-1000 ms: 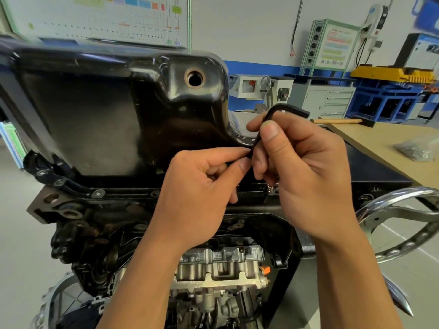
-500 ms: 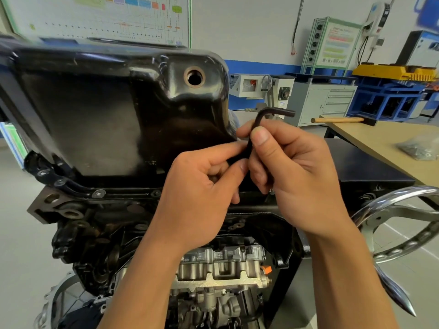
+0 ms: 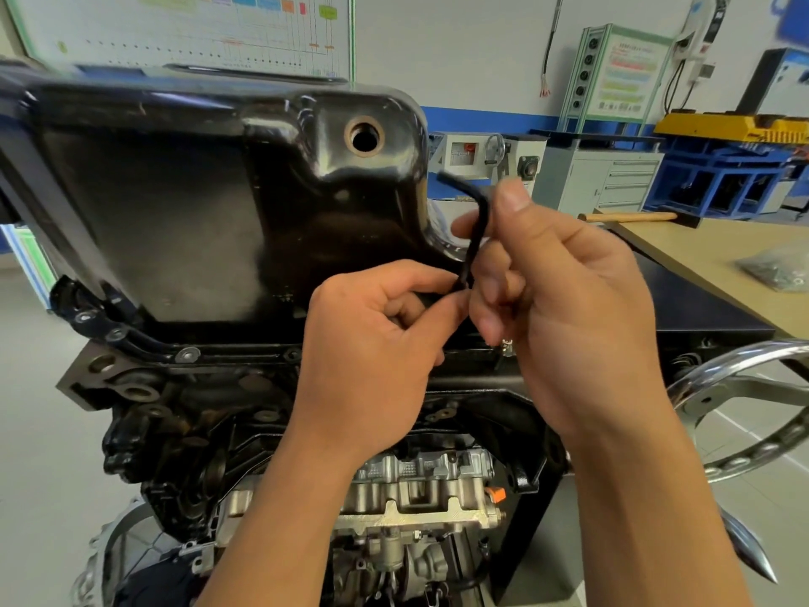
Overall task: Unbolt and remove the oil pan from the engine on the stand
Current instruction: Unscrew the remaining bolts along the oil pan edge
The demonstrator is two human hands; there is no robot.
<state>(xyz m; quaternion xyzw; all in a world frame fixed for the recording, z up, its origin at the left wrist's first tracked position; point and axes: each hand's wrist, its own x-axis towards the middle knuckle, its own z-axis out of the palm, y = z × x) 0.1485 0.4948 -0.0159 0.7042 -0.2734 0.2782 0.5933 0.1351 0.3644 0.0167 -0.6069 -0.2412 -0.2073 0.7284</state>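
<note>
You stand in a workshop with a white wall and a tan wooden workbench (image 3: 709, 251) at your right. Your left hand (image 3: 376, 357) pinches the lower shank of the black L-shaped hex key (image 3: 475, 238). Your right hand (image 3: 569, 308) curls round it just above, the two hands close together. The key's long arm stands near upright, its short arm pointing left. The glossy black steel oil pan (image 3: 197, 212) sits atop the upturned grey metal engine (image 3: 416, 497), lengthwise left to right.

bright, even indoor light | glare on oil pan (image 3: 197, 203) | edges bowed, slightly blurred
</note>
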